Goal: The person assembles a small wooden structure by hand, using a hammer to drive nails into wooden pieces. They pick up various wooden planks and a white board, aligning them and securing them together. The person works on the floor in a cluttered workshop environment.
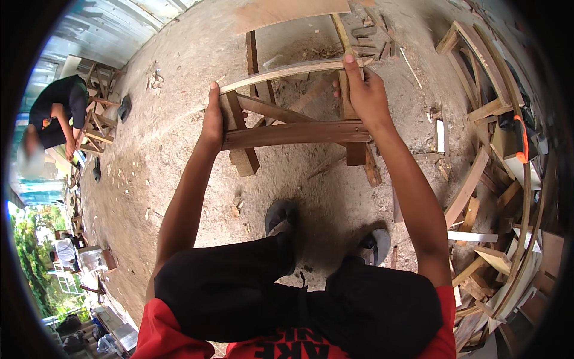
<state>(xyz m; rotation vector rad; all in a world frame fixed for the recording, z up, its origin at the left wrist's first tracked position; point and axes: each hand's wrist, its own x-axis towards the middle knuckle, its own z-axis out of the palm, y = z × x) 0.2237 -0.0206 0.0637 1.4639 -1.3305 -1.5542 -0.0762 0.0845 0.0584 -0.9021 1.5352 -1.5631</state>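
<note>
Concrete floor (137,185) lay beneath everything; the widest room for swinging work seemed to be toward 8 and 9 o'clock; a scrap-wood heap (494,261) crowded 3 to 4 o'clock, its jutting edges near the right forearm; a co-worker (63,107) bent over at 9 to 10 o'clock, well apart; wooden frame (299,136) at 12 o'clock, raised before the knees, thin curved strip along its far side; brown board (293,14) beyond it, whether joined to the frame could not be told; shoes (376,246) near 5 and 6 o'clock, below the frame; left hand (211,119) clamped on its left end, right hand (366,96) on its right, thumb over the strip; step judged to be steadying or fitting; next move probably called for an even, two-handed grip.
</note>
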